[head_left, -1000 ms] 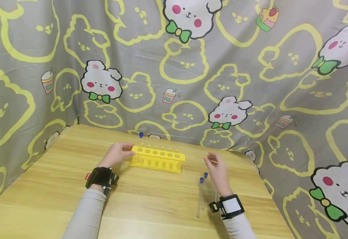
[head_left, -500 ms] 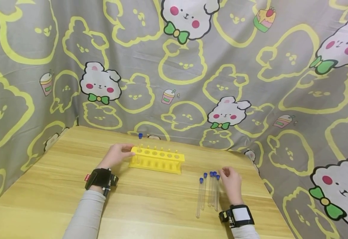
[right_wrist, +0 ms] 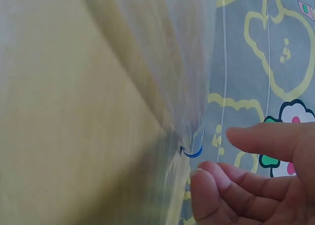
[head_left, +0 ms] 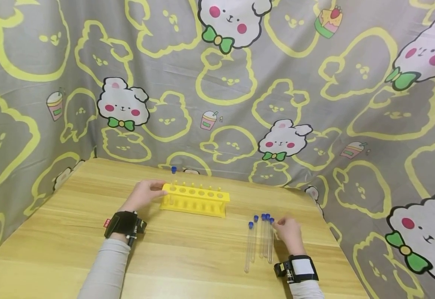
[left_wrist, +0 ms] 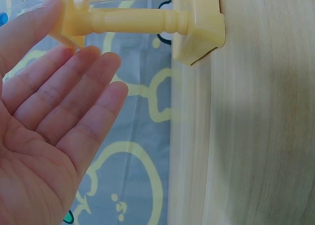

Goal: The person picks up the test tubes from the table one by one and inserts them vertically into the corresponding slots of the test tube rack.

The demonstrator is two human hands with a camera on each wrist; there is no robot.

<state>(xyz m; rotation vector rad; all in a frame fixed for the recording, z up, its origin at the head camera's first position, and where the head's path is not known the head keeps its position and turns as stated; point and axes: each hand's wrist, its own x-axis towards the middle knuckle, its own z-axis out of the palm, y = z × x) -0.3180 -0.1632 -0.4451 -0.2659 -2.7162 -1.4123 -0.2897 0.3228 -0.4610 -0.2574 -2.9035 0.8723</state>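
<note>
A yellow tube rack [head_left: 195,199] stands mid-table with one blue-capped tube [head_left: 173,174] upright in its left end hole. My left hand [head_left: 153,192] rests with straight fingers against the rack's left end; the left wrist view shows the flat palm [left_wrist: 54,112] beside the rack's end post [left_wrist: 142,20]. Several clear blue-capped tubes [head_left: 259,243] lie side by side on the table at right. My right hand [head_left: 277,223] sits at the cap end of the rightmost one. In the right wrist view, thumb and loosely curled fingers [right_wrist: 221,183] hover beside a blue cap [right_wrist: 193,151] without closing on it.
The wooden table [head_left: 187,257] is walled on the back and both sides by a grey cartoon-print cloth [head_left: 239,104]. Its right edge runs close behind the lying tubes. Both wrists wear black strap-on cameras.
The right hand has come down from mid-air, moved right, and settled at the cap end of the lying tubes. The left hand and the rack have stayed still.
</note>
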